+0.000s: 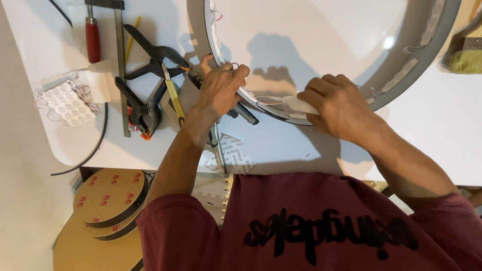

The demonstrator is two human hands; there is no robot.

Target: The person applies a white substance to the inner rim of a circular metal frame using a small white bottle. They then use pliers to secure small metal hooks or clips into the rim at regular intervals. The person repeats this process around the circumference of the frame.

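Note:
A large round white sign shell with a grey rim (424, 42) lies on the white table (470, 127). Small white light modules with thin wires line the inside of its rim. My left hand (220, 89) is closed on the near-left part of the rim, fingers curled over the edge beside a dark tool handle. My right hand (337, 103) grips a small white light module (298, 106) and presses it against the inside of the near rim.
Black spring clamps (147, 85) and a yellow-handled tool lie left of my left hand. A red-handled bar clamp (94, 37) and a strip of white modules (68, 104) lie further left. A paintbrush (481, 44) rests at right. Brown round discs (106, 229) are stacked below the table.

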